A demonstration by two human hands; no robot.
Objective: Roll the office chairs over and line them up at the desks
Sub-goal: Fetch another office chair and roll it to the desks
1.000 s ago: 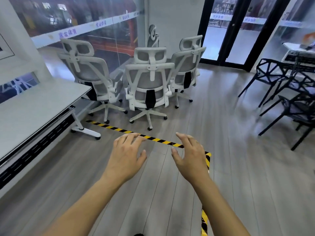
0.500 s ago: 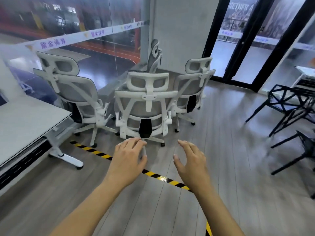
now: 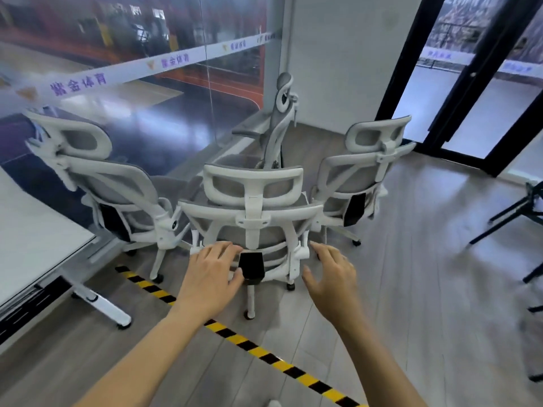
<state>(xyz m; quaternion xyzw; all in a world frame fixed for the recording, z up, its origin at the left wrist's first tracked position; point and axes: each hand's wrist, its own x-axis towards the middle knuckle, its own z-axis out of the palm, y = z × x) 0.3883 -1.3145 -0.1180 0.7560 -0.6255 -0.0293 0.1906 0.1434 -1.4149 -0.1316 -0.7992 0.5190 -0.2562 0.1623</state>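
Nearest the camera, hands: left hand (image 3: 210, 282) and right hand (image 3: 330, 277) both reach forward, fingers spread and loosely extended, holding nothing.
Under the wrists: yellow-and-black striped floor tape (image 3: 258, 352) crosses the grey plank floor.
At the fingertips: white-framed grey mesh office chair (image 3: 252, 210), back turned to the camera; whether the fingertips touch it cannot be told.
Left of the fingers: second white mesh chair (image 3: 97, 183) beside the white desk (image 3: 32, 245).
Beyond the fingers, right: third white mesh chair (image 3: 361, 177).
Farthest: fourth grey chair (image 3: 277, 124) by the glass wall.
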